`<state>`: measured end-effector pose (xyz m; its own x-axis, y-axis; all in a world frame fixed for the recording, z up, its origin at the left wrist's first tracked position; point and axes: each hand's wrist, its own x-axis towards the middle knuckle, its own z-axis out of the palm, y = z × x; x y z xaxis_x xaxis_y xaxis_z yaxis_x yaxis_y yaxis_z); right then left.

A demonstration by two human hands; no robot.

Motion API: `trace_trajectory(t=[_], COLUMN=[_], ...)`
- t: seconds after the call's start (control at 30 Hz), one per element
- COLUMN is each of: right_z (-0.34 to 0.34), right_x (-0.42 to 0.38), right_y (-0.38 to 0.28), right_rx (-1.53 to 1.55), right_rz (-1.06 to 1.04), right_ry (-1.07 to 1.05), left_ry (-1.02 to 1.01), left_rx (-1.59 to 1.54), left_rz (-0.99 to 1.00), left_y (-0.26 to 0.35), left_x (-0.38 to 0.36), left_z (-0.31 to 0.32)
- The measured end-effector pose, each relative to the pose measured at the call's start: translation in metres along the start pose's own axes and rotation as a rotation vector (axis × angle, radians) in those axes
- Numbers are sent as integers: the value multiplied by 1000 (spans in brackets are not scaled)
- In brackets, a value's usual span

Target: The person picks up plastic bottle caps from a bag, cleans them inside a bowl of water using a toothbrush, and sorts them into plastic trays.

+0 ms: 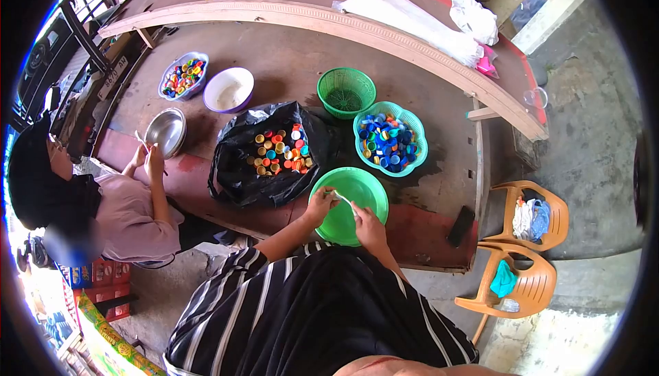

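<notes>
My left hand (pixel 321 206) is closed in a pinch over the green basin (pixel 350 230), fingertips at a small pale piece. In my closed right hand (pixel 371 227) is a slim whitish tool (pixel 348 204), its far end reaching to the left fingertips. I cannot tell what kind of tool it is. Just beyond my left hand, a black plastic bag (pixel 233 163) lies spread open with orange, yellow and red bottle caps (pixel 278 149) on it. Right of the bag stands a light-green scalloped basket (pixel 423 148) full of mostly blue bottle caps (pixel 390 141).
A co-worker (pixel 134 211) sits at left, hands near a metal bowl (pixel 165 133). Behind are a white bowl (pixel 229 90), a basket of mixed caps (pixel 184 76) and a green basket (pixel 347 92). A raised wooden rail (pixel 295 14) crosses the table. A phone (pixel 460 226) lies right; orange chairs (pixel 539 287) stand beyond.
</notes>
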<state>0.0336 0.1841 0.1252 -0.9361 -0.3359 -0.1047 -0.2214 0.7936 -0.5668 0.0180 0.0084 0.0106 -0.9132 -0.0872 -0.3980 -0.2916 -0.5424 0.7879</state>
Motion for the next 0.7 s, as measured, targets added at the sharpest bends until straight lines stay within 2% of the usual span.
trace_trajectory(t=[0.07,0.17,0.3,0.37,0.43,0.47,0.57,0.7], right_z=[-3,1,-3,1,11,15,4,-2], right_x=[0,-2,2,10,11,10,2,-2], right_y=[1,1,4,14,25,30,6,4], right_rx=[-32,1,-119,-226,-249,-260,-51,-53], right_rz=[42,-18,12,15,7,4,20,22], right_ry=[-71,5,-43,-6,-68,-100,-14,-37], left_ry=[-18,7,8,-1,-10,-5,2,-11], left_rx=[-24,-30,109,209,331,298,188,119], left_rz=[-17,-30,-16,35,90,92,73,-24], left_y=[-2,9,8,8,9,8,8,5], left_x=[-2,-4,-5,-4,-8,-10,-6,-5], left_z=[1,8,0,3,3,4,5,4])
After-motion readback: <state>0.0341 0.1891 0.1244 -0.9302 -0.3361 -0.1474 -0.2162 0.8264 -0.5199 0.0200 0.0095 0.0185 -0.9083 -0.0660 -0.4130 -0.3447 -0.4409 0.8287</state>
